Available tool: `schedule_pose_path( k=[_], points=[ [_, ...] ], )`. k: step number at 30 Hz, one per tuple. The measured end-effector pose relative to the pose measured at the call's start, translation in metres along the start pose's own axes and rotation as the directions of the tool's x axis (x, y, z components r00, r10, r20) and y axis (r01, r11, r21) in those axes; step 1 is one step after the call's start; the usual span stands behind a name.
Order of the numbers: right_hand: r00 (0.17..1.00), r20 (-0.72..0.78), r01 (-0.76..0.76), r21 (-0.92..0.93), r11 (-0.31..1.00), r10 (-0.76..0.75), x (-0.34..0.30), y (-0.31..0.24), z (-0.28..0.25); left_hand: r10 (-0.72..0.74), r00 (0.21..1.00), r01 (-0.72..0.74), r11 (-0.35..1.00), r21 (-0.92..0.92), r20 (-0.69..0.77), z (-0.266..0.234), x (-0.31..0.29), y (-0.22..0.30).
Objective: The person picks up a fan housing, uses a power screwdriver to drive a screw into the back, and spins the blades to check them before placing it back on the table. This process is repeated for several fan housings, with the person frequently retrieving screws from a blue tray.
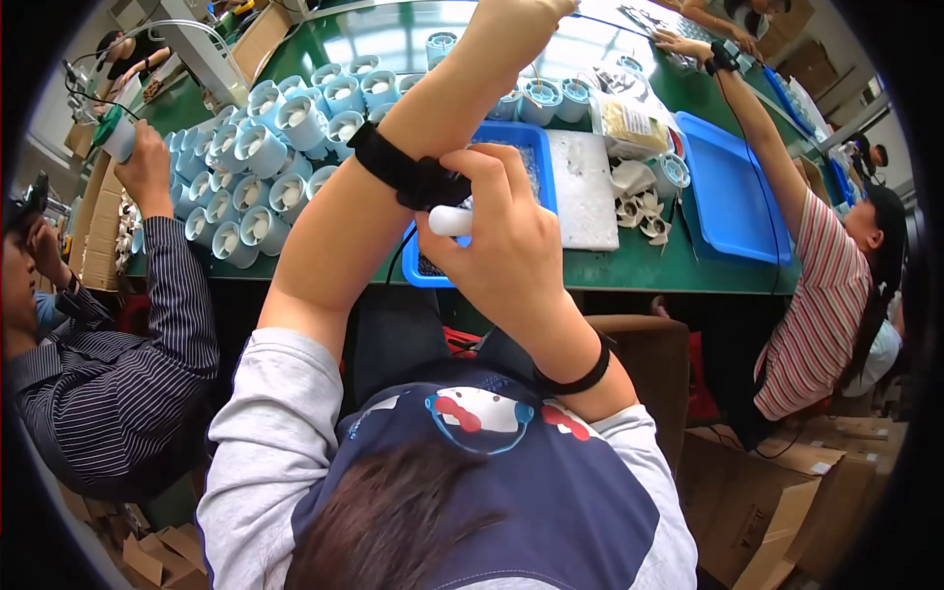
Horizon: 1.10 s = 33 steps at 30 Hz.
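Note:
My left forearm stretches up and across the bench, with a black strap and small black device (418, 182) on it. Only part of my left hand (536, 12) shows at the top edge, its fingers mostly cut off. My right hand (506, 216) is closed beside that device, its index finger close against it. A short white cylinder (450, 220) sticks out between its thumb and fingers; the rest is hidden. Beneath the hands lies a blue tray (549, 162), partly covered, with small dark pieces in it.
Many light-blue cups (261, 147) holding white parts crowd the bench's left. Right of the tray are a white board (590, 211), white fan-like parts (644, 216) and a larger blue tray (737, 187). People sit close on both sides; the left one holds a green-topped cup (116, 136).

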State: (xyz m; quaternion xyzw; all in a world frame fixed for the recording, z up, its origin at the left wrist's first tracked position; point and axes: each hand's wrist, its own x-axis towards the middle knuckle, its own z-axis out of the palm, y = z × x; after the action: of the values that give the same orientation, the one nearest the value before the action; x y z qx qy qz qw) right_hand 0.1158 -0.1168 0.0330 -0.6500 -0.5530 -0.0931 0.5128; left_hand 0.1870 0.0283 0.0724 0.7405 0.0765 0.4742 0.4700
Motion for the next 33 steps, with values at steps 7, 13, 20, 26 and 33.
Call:
schedule_pose_path(
  k=[7, 13, 20, 26, 33],
  points=[
    [0.991, -0.135, -0.009, -0.118, 0.993, -0.007, -0.026, -0.001, 0.002, -0.339, 0.933, 0.358, 0.908, -0.217, 0.120, 0.016, -0.019, 0.011],
    [0.983, -0.151, 0.089, -0.088, 0.992, -0.101, -0.047, -0.012, -0.012, -0.319, 0.918, 0.279, 0.941, 0.189, 0.235, 0.006, -0.062, 0.071],
    [0.974, -0.131, 0.186, 0.003, 0.983, -0.184, -0.070, -0.022, -0.019, -0.160, 0.924, 0.113, 0.982, 0.152, 0.347, 0.011, -0.089, 0.032],
    [0.969, -0.119, 0.214, -0.012, 0.977, -0.214, -0.084, -0.041, 0.002, -0.170, 0.950, 0.136, 0.980, 0.143, 0.263, -0.003, -0.091, 0.025],
    [0.969, -0.133, 0.204, -0.057, 0.977, -0.210, -0.083, -0.049, 0.014, 0.015, 1.000, -0.018, 0.975, 0.221, 0.015, -0.018, -0.101, 0.054]
  ],
)
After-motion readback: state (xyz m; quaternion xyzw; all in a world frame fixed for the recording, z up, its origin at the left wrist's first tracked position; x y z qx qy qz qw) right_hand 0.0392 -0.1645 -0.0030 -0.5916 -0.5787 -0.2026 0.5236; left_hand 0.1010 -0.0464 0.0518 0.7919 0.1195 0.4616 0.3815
